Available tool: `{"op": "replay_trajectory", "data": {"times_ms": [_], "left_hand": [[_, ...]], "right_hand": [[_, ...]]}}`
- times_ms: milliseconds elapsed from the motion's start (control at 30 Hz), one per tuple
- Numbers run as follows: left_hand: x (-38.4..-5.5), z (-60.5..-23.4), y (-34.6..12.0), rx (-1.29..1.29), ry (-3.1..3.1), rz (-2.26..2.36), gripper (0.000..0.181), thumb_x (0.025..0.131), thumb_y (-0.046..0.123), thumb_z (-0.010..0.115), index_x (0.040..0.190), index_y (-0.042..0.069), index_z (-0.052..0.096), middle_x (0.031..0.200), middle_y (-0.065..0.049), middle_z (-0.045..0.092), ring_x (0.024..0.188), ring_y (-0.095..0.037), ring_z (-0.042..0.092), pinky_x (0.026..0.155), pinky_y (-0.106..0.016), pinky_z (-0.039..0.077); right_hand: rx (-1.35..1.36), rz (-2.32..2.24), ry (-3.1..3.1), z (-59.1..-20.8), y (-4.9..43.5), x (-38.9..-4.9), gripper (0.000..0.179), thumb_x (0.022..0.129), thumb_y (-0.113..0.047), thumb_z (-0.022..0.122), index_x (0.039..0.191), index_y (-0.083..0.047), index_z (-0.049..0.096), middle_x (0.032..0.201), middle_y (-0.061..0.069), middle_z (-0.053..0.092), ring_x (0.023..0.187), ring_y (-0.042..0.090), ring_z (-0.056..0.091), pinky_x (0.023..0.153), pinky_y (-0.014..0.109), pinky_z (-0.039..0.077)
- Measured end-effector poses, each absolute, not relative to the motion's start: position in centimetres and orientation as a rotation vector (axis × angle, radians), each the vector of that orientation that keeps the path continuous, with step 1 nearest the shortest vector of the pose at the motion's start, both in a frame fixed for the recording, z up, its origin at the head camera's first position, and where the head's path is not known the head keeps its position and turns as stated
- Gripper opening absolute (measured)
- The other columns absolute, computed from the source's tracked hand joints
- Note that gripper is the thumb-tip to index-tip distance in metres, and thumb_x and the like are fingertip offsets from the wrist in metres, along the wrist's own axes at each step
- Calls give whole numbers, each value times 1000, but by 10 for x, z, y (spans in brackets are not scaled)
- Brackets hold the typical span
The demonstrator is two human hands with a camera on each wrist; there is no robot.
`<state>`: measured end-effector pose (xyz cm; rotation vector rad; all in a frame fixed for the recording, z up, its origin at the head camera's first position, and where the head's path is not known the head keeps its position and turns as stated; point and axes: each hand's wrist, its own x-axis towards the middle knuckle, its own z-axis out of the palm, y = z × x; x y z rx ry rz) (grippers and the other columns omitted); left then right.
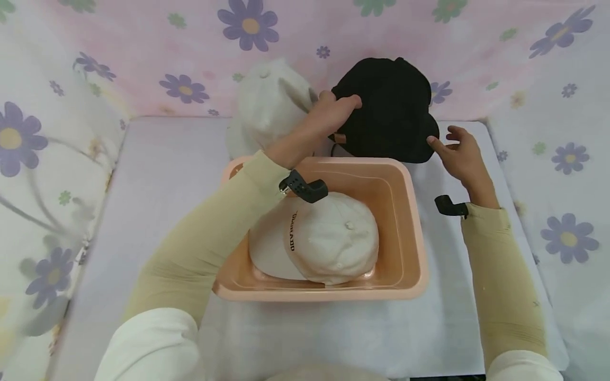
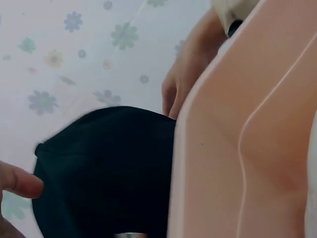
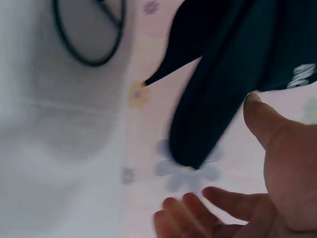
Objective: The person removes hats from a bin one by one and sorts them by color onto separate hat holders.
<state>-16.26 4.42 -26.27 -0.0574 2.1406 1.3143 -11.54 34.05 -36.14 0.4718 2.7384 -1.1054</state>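
Observation:
A black cap [image 1: 386, 111] stands tilted behind the basin, its crown toward the patterned backdrop. My left hand [image 1: 329, 114] pinches its left edge, the thumb in front and the other fingers mostly hidden. At the brim on the other side, my right hand [image 1: 462, 153] touches with the thumb tip, while its other fingers stay loose and spread. White lettering [image 3: 302, 75] shows on the cap in the right wrist view. A brown tag [image 1: 339, 138] and a black cord [image 3: 91, 62] hang at its lower left.
A peach plastic basin [image 1: 416, 254] stands in the middle, holding a cream cap [image 1: 335, 235] with dark lettering, brim to the left. Behind my left forearm, a whitish cap [image 1: 267, 100] leans near the backdrop. Floral cloth walls [image 1: 567, 180] enclose the white table [image 1: 157, 169].

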Motion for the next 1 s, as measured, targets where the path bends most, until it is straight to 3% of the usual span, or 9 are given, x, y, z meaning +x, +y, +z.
{"op": "replay_trajectory", "data": {"times_ms": [133,267,367,500,633,800,867,1000], "left_hand": [[-155,-249,37,32,2174,1180,77,91,55,40,149,24,0,153,12,6,136,-9,22,109,-30,26],[-142,-237,28,136,2208,1172,85,91,55,40,148,23,-16,155,11,-2,138,-7,17,111,-31,22],[-128,-229,18,273,2259,1217,86,93,52,39,145,24,-24,155,10,-3,130,-8,39,112,-29,21],[-105,-225,4,540,2385,1250,77,95,46,41,150,21,-8,153,5,17,111,-12,55,104,-26,32],[-87,-234,-3,840,2466,1260,64,97,41,42,149,16,16,147,1,34,117,-13,51,96,-21,39],[-76,-252,-9,1221,2503,1212,54,98,35,42,143,7,33,144,-4,39,129,-10,40,106,-21,29],[-73,-255,-11,1263,2507,1156,53,98,35,41,142,7,35,145,-3,39,133,-9,32,109,-23,23],[-71,-262,-12,1237,2479,1057,53,99,38,38,143,9,34,146,-3,37,135,-12,30,111,-28,23]], "right_hand": [[328,-1082,2738,-340,332,-95,84,90,-58,43,150,-10,9,152,18,19,133,40,28,101,59,29],[128,-1081,2820,-321,323,-70,74,94,-48,43,150,-11,13,153,15,18,137,38,21,107,58,20],[-106,-1095,2886,-308,317,-52,65,98,-36,44,150,-14,13,155,9,14,141,31,13,111,55,11],[-404,-1092,2876,-296,306,-27,65,98,-25,46,151,-24,8,156,0,7,142,17,3,113,52,3],[-563,-1056,2836,-292,293,-1,69,97,-23,48,151,-27,4,157,-4,1,142,15,-4,113,50,0],[-669,-937,2801,-298,279,23,77,94,-33,52,151,-20,2,157,-4,-3,143,22,-9,113,50,-4],[-713,-867,2802,-303,274,30,81,93,-38,53,151,-18,1,157,-1,-2,143,24,-9,113,48,-4],[-787,-757,2790,-312,265,41,85,91,-39,56,151,-14,2,157,5,0,143,26,-7,114,39,-4]]}}
